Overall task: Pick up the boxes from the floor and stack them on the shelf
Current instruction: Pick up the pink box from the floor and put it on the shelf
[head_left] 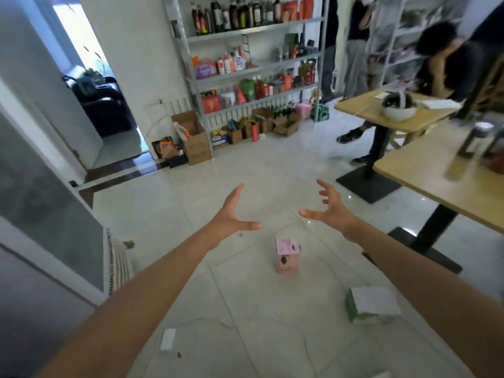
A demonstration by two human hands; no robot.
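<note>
No lettering reads here: the pink box [287,255] shows dark print on its top and front, too blurred to make out. It stands upright on the pale tiled floor [245,170], low between the two wrists. A second box, white with green sides [372,306], lies tilted on the floor nearer the camera and to the right, well apart from the pink one.

Across the room the metal shelf [256,30] carries dark bottles up top and white bottles and coloured packets lower down, labels all unreadable. An open cardboard carton [196,144] stands by its foot with packets poking out, and smaller open cartons [261,124] line up under the lowest board. On the far counter [365,110] sits a white bowl [398,111] with something dark inside; a seated person leans over that counter.

Both bare arms stretch forward, palms facing each other. The left hand [229,216] has its fingers straight and thumb out wide, gripping nothing. The right hand [331,211] spreads wide too, fingers [326,186] hooked like a claw, gripping nothing.
</note>
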